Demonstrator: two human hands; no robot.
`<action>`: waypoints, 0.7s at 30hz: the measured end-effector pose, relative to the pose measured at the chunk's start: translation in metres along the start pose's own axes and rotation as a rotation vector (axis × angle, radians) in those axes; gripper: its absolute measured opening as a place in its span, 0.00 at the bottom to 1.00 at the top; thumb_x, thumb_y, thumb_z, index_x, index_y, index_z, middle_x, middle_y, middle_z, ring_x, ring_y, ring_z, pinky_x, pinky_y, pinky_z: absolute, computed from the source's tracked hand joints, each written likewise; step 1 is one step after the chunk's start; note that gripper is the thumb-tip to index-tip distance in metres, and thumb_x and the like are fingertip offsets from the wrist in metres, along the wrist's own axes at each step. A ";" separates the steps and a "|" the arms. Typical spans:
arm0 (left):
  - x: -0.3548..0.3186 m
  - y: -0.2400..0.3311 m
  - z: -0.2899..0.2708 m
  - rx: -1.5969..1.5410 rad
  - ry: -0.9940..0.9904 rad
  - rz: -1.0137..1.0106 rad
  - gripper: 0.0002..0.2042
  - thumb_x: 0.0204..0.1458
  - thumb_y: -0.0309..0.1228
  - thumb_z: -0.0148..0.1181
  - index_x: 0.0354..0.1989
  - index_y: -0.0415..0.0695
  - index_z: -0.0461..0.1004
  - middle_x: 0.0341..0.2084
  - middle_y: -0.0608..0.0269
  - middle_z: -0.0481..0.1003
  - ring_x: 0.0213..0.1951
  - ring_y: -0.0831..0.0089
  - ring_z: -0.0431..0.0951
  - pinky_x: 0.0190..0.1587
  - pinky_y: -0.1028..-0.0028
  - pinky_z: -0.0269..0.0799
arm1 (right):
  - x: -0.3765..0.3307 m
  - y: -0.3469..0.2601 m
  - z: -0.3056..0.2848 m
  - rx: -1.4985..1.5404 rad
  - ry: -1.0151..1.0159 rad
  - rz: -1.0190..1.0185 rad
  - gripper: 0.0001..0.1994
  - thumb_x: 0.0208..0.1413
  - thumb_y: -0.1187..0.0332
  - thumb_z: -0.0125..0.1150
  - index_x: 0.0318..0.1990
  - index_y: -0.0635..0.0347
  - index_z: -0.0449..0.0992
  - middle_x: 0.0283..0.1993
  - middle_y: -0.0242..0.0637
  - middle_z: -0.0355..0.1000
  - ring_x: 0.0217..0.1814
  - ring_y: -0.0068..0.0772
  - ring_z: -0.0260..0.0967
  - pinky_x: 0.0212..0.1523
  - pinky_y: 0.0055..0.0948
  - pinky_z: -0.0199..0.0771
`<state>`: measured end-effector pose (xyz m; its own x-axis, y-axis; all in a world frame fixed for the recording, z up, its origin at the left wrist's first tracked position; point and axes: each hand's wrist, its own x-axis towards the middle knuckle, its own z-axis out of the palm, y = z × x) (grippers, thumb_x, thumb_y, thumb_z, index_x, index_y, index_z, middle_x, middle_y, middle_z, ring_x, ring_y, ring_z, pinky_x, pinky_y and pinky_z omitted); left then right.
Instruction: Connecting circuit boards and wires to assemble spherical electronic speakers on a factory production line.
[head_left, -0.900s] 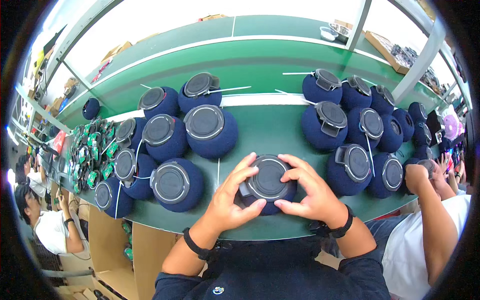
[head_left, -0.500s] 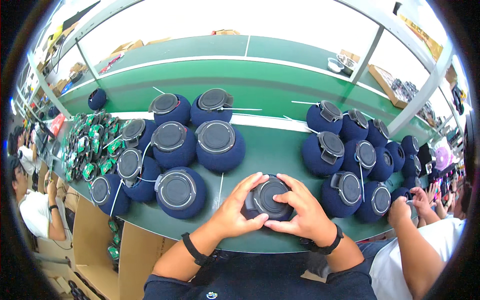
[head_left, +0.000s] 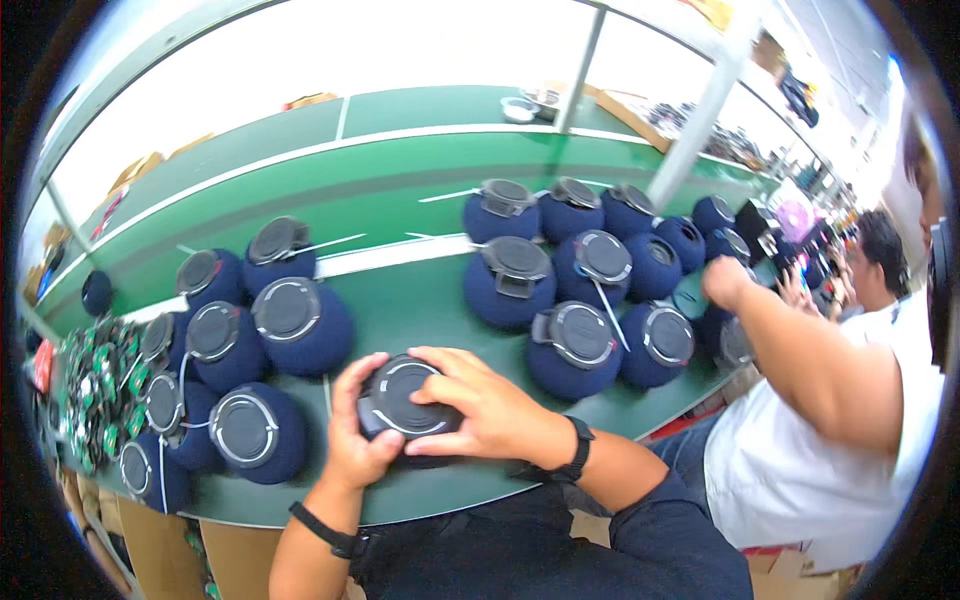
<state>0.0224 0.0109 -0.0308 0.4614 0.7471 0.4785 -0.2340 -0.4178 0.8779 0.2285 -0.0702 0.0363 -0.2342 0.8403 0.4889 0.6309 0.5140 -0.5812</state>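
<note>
Both my hands are around a navy ball-shaped speaker with a dark round cap (head_left: 405,393), at the near edge of the green bench. My left hand (head_left: 358,425) wraps its left side, thumb on the front of the cap's rim. From the right, my right hand (head_left: 485,410) grips it, with one finger bent onto the cap's top. The ball's lower part is mostly hidden by the cap and hands. Nearest on the left stands another navy speaker (head_left: 268,455) with a grey cap, and on the right a similar speaker (head_left: 575,372).
More capped speakers stand in groups left and right, some with white cable ties (head_left: 612,318). A heap of green circuit boards (head_left: 100,390) lies at far left. At right, a co-worker's arm (head_left: 800,345) reaches among the speakers. Cardboard boxes (head_left: 240,550) stand below the bench.
The view has turned to the right, so the bench and speakers sit farther left. My hands keep hold of the same speaker. The co-worker's arm now reaches farther over the bench.
</note>
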 end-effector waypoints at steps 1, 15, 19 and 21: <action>0.000 -0.002 0.001 -0.019 0.004 -0.023 0.46 0.50 0.60 0.68 0.68 0.36 0.63 0.64 0.48 0.67 0.66 0.58 0.68 0.70 0.59 0.59 | -0.001 -0.001 0.001 -0.017 0.004 -0.002 0.28 0.46 0.50 0.80 0.46 0.59 0.75 0.67 0.61 0.64 0.67 0.66 0.64 0.65 0.50 0.68; 0.005 -0.007 -0.004 -0.032 -0.040 -0.023 0.40 0.57 0.63 0.61 0.63 0.37 0.71 0.64 0.45 0.69 0.67 0.56 0.67 0.70 0.58 0.58 | -0.002 -0.002 0.007 0.005 0.062 -0.001 0.30 0.44 0.49 0.81 0.46 0.60 0.76 0.65 0.63 0.66 0.66 0.65 0.67 0.65 0.48 0.70; 0.004 -0.009 -0.005 -0.038 -0.054 -0.023 0.38 0.58 0.60 0.62 0.64 0.38 0.70 0.64 0.44 0.68 0.68 0.55 0.66 0.71 0.57 0.57 | -0.002 -0.004 0.003 0.019 0.021 0.020 0.29 0.46 0.50 0.80 0.47 0.59 0.75 0.65 0.64 0.65 0.67 0.67 0.64 0.67 0.51 0.67; 0.005 -0.011 -0.007 -0.015 -0.074 -0.021 0.37 0.58 0.59 0.62 0.65 0.40 0.70 0.65 0.44 0.68 0.68 0.54 0.65 0.71 0.56 0.57 | -0.003 -0.004 0.000 0.022 -0.006 -0.008 0.30 0.45 0.50 0.81 0.48 0.61 0.75 0.65 0.64 0.65 0.67 0.67 0.64 0.68 0.51 0.66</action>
<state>0.0214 0.0225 -0.0379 0.5279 0.7155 0.4576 -0.2359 -0.3941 0.8883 0.2268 -0.0742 0.0370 -0.2436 0.8374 0.4893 0.6125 0.5240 -0.5918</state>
